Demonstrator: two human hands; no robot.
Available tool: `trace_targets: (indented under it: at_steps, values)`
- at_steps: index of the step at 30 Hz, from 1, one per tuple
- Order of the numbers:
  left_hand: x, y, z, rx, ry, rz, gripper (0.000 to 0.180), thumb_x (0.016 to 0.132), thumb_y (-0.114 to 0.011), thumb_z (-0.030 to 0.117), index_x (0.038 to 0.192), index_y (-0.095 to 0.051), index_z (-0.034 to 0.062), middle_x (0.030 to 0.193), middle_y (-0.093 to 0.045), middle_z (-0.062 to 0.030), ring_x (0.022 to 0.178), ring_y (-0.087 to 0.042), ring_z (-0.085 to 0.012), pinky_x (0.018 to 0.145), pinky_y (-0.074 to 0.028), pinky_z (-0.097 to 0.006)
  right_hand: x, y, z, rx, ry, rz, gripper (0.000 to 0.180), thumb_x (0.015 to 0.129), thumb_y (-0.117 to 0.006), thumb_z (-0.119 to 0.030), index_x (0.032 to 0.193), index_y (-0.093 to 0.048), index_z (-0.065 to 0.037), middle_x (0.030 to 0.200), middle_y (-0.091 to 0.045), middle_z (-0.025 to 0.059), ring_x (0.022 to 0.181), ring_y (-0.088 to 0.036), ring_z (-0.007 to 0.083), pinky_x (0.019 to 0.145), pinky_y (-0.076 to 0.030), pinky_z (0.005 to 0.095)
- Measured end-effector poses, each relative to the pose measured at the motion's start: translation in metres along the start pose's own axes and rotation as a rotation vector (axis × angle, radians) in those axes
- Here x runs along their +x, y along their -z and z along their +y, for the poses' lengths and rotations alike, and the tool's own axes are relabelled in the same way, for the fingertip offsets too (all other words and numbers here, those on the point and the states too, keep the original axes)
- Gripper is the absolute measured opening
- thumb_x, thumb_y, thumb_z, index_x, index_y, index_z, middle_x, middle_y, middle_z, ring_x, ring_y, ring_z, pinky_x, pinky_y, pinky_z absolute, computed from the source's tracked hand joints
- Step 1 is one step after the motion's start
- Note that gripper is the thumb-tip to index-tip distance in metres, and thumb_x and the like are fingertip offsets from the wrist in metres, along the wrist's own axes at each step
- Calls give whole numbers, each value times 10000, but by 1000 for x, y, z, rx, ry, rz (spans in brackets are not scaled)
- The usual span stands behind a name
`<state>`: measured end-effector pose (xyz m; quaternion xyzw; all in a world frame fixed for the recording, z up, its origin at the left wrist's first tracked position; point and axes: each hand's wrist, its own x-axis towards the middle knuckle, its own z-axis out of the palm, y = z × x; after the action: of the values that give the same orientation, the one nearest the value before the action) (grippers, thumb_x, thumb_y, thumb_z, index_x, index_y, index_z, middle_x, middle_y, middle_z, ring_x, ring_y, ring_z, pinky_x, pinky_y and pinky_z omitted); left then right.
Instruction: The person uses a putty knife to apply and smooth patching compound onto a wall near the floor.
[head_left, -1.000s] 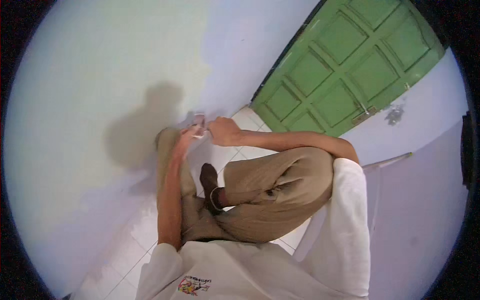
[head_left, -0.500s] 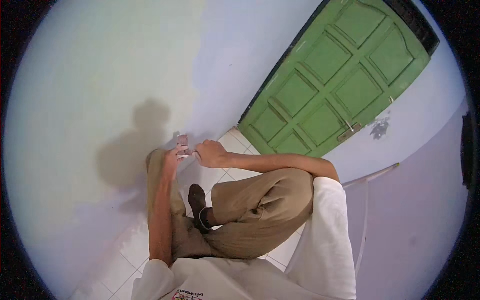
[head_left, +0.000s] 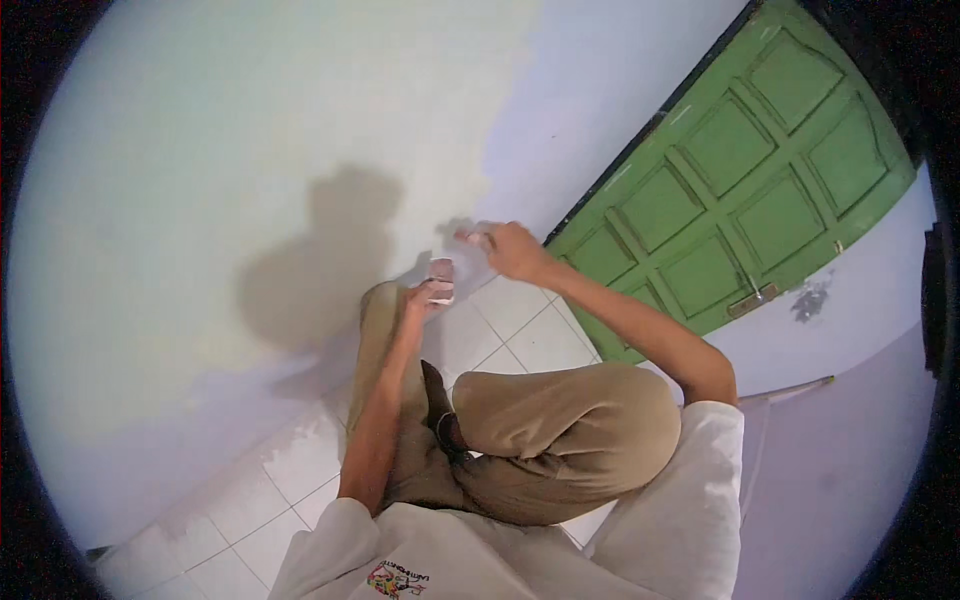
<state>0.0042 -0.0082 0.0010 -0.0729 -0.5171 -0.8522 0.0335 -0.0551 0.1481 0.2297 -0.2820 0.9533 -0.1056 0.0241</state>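
Note:
My left hand (head_left: 426, 292) is closed round a small white-rimmed container (head_left: 441, 268) with a pinkish inside, held just above my bent left knee. My right hand (head_left: 516, 252) is closed on a small paintbrush (head_left: 478, 239), blurred, its pinkish end pointing left at the wall. I cannot tell whether its tip touches the wall. The wall (head_left: 430, 130) is pale yellow-green on the left and lilac toward the corner and along its foot, with a ragged border between the colours.
A green panelled door (head_left: 730, 180) stands to the right, with a metal handle (head_left: 755, 295). White floor tiles (head_left: 500, 320) lie beneath me. My legs in brown trousers (head_left: 570, 430) are bent close to the wall. A dark stain (head_left: 811, 296) marks the wall beyond the door.
My right hand has lifted the brush away from the container, up toward the wall. My left hand still holds the container. The whole view has shifted, with the door now further right.

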Motion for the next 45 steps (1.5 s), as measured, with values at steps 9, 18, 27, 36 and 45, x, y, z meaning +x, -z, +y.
trace_targets:
  at_steps: [9,18,27,36,45]
  values:
    - [28,-14,12,343,18,-137,320,936,-616,262,892,-713,-40,893,-694,-91,737,-628,-136,719,-525,-323,53,-25,39,509,-259,762,232,1025,-532,-215,1114,-592,-9,860,-647,136,798,-629,290,774,-493,412]
    - [59,-14,-35,769,74,-313,292,886,-657,295,908,-725,12,954,-706,-176,862,-668,-359,795,-524,-435,82,-19,13,414,-183,1296,202,931,-664,-47,1108,-714,36,1012,-617,118,971,-576,247,845,-459,345]
    - [58,-11,-37,778,68,-332,289,897,-650,288,833,-708,12,912,-686,-168,837,-649,-376,753,-519,-455,117,-41,1,363,206,1354,250,840,-671,97,1073,-735,32,954,-678,120,901,-647,264,801,-520,352]
    - [49,-23,-38,1164,-48,-396,275,884,-640,272,855,-697,5,888,-686,-186,858,-668,-373,776,-530,-477,100,-127,86,790,-461,1236,131,889,-681,19,1000,-741,52,931,-733,122,828,-665,163,769,-519,296]
    - [43,-10,-43,1314,-19,-418,301,881,-654,298,868,-686,-1,825,-686,-186,844,-679,-369,818,-502,-503,102,0,-15,451,128,1339,132,842,-666,105,948,-723,50,925,-719,129,890,-682,219,815,-536,305]
